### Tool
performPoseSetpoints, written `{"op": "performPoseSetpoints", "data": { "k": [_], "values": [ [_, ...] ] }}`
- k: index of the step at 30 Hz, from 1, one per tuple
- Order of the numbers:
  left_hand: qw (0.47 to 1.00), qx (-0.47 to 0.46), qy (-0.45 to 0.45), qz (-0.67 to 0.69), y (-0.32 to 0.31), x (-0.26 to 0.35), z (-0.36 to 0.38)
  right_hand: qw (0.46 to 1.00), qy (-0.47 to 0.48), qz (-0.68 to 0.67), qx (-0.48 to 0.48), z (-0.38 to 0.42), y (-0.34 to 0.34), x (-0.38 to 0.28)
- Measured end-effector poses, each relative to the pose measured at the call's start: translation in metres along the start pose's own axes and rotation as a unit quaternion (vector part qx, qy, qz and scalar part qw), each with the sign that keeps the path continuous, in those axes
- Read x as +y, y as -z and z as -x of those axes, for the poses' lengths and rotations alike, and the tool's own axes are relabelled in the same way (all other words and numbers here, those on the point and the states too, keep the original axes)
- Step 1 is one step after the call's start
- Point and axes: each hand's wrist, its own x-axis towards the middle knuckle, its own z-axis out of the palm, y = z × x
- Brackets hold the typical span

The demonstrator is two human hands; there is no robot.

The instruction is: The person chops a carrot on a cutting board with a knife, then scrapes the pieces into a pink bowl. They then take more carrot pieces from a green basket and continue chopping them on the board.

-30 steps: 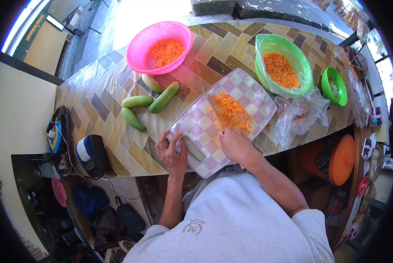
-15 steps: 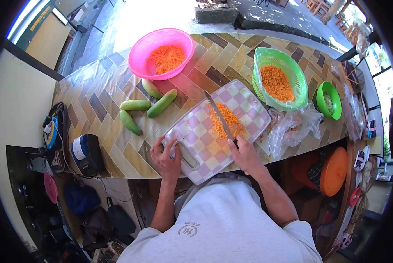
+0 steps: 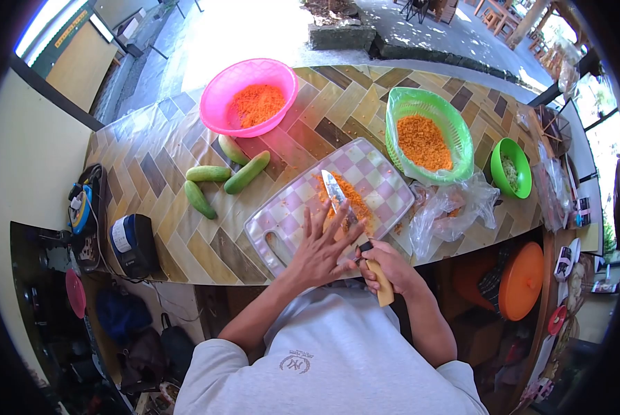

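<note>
My right hand [image 3: 395, 268] grips a knife [image 3: 334, 188] by its light wooden handle, the blade pointing away from me with its flat side showing. Fingers spread, my left hand [image 3: 320, 249] overlaps the lower part of the blade. Beneath both lies a pink-and-white checkered cutting board [image 3: 386, 190] with a cut-out handle at its left end. Finely chopped orange pieces, carrot by their look, form a pile [image 3: 357, 204] on the board, partly hidden by the blade and my left fingers.
Beyond the board are a pink bowl [image 3: 209, 114] and a plastic-lined green basket [image 3: 463, 142], both holding chopped orange bits. Several cucumbers [image 3: 248, 173] lie left. To the right are a crumpled plastic bag [image 3: 434, 225] and a small green bowl [image 3: 524, 181]. A dark device [image 3: 134, 245] stands far left.
My left hand has left the board's handle end and moved right to the blade, fingers spread. The knife has turned to show its flat side, and my right hand has drawn back toward me.
</note>
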Motion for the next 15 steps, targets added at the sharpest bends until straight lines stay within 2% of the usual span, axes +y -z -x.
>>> {"op": "performPoseSetpoints", "data": {
  "k": [4, 7, 8, 9, 10, 11, 13, 15],
  "values": [
    [0.998, 0.009, 0.049, -0.050, -0.003, -0.036, -0.022, 0.999, 0.005, 0.042, -0.021, 0.019, 0.017, -0.001],
    [0.991, 0.005, 0.091, -0.098, -0.006, -0.051, -0.033, 0.985, -0.011, 0.162, 0.055, 0.034, 0.018, -0.009],
    [0.989, -0.003, 0.102, -0.110, -0.007, -0.052, -0.035, 0.971, 0.024, 0.226, 0.080, 0.034, 0.024, -0.007],
    [0.986, -0.011, 0.113, -0.123, -0.008, -0.052, -0.038, 0.950, 0.058, 0.289, 0.105, 0.033, 0.030, -0.001],
    [0.983, 0.024, 0.111, -0.146, -0.008, -0.047, -0.038, 0.924, 0.090, 0.349, 0.128, 0.034, 0.034, 0.005],
    [0.983, 0.031, 0.122, -0.130, -0.007, -0.041, -0.036, 0.875, 0.137, 0.434, 0.167, 0.035, 0.035, 0.009],
    [0.983, 0.049, 0.143, -0.102, -0.003, -0.030, -0.032, 0.740, 0.229, 0.586, 0.237, 0.034, 0.034, 0.014],
    [0.987, 0.113, 0.109, -0.021, -0.010, -0.014, -0.023, 0.721, 0.190, 0.620, 0.246, 0.037, 0.025, 0.005]
  ]
}}
